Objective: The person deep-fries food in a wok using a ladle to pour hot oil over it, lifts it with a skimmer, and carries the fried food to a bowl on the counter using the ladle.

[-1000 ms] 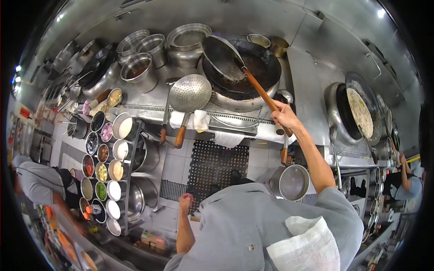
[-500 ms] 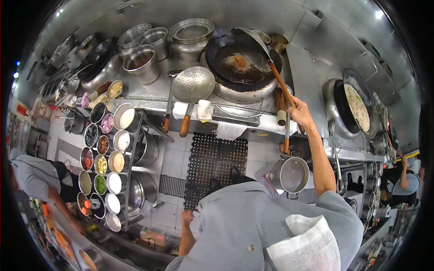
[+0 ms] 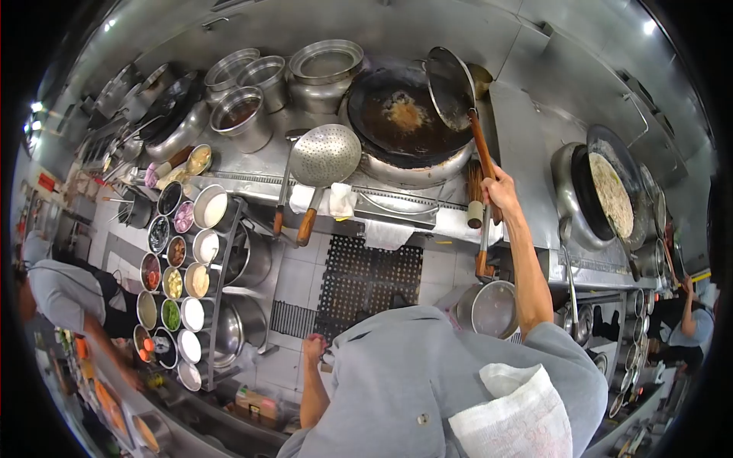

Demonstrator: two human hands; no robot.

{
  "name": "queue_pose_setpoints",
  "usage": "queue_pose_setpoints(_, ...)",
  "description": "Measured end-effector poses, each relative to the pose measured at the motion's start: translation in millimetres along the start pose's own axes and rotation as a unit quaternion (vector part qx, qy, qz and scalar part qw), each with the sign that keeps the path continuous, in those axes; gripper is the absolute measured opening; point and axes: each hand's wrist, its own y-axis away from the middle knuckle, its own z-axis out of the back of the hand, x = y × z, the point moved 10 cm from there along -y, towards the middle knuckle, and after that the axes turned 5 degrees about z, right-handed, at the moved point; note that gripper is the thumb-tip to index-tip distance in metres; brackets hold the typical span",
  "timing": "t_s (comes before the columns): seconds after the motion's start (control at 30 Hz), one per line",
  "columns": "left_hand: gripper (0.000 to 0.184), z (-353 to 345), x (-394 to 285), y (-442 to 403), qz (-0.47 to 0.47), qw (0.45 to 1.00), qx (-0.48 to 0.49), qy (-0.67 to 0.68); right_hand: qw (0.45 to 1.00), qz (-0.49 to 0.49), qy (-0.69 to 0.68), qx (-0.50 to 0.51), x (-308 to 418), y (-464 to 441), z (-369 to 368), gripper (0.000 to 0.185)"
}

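My right hand [image 3: 498,191] is closed around the wooden handle [image 3: 479,137] of a large round strainer [image 3: 449,85]. The strainer's dark mesh bowl is tilted up over the right rim of a black wok [image 3: 359,126]. Dark liquid fills the wok, with a pale tan frothy patch [image 3: 405,114] in its middle. A bamboo brush [image 3: 475,202] hangs at the counter edge beside my right hand. My left hand [image 3: 314,347] is held low beside my body, fingers curled; what is in them, if anything, I cannot make out.
A perforated ladle [image 3: 327,155] lies across the counter edge left of the wok. Steel pots [image 3: 241,118] stand behind it. A rack of ingredient cups [image 3: 191,313] is at left, where another person [image 3: 69,298] stands. At right another wok [image 3: 611,195] holds pale food.
The strainer has moved right and tipped more upright, away from the wok's middle. The patch in the liquid has turned from orange to pale tan. My left hand has risen slightly.
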Motion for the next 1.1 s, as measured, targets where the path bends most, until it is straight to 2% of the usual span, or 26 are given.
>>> queue_pose_setpoints(0.1,0.02,-9,-8,8,-0.037,0.999,-0.004,0.022,0.998,-0.012,-0.057,0.005,-6,-8,4,0.05)
queue_pose_setpoints(0.33,0.028,-24,5,13,-0.056,0.997,0.033,0.031,0.984,-0.017,-0.179,-0.002,0,-31,21,0.048)
queue_pose_setpoints(0.47,0.026,-38,-9,29,-0.027,1.0,-0.004,0.011,0.983,-0.004,-0.186,-0.004,-1,-69,54,0.05)
queue_pose_setpoints(0.53,0.023,-41,-13,34,-0.007,0.998,-0.055,0.006,0.996,0.044,0.055,-0.046,18,-93,81,0.054)
queue_pose_setpoints(0.57,0.02,-46,-18,37,0.01,0.997,-0.059,-0.045,0.976,0.127,0.151,-0.091,37,-107,92,0.059)
queue_pose_setpoints(0.6,0.02,-51,-25,41,0.013,0.997,-0.061,-0.042,0.976,0.128,0.153,-0.086,38,-122,99,0.059)
queue_pose_setpoints(0.67,0.025,-57,-24,46,0.045,0.991,-0.07,-0.11,0.913,0.182,0.332,-0.149,62,-141,106,0.06)
queue_pose_setpoints(0.7,0.035,-67,-25,42,0.017,0.999,-0.025,-0.045,0.915,0.186,0.333,-0.133,65,-151,102,0.06)
queue_pose_setpoints(0.73,0.035,-74,-35,53,0.025,0.999,-0.035,-0.034,0.9,0.168,0.38,-0.129,63,-163,102,0.059)
queue_pose_setpoints(0.8,0.049,-90,-48,55,0.037,0.99,-0.017,-0.135,0.884,0.159,0.424,-0.113,63,-185,101,0.059)
queue_pose_setpoints(0.83,0.049,-93,-52,57,0.043,0.991,-0.022,-0.126,0.867,0.185,0.456,-0.082,63,-195,95,0.059)
queue_pose_setpoints(0.9,0.056,-96,-52,53,0.023,0.953,-0.034,-0.301,0.846,0.216,0.486,-0.047,63,-199,81,0.06)
queue_pose_setpoints(1.0,0.054,-92,-48,45,0.013,0.948,-0.03,-0.318,0.813,0.264,0.514,-0.069,76,-189,71,0.059)
queue_pose_setpoints(1.07,0.051,-87,-52,44,0.033,0.942,-0.041,-0.332,0.834,0.197,0.507,-0.093,62,-182,76,0.058)
queue_pose_setpoints(1.1,0.049,-82,-54,42,0.045,0.932,-0.053,-0.355,0.833,0.197,0.509,-0.094,62,-184,74,0.058)
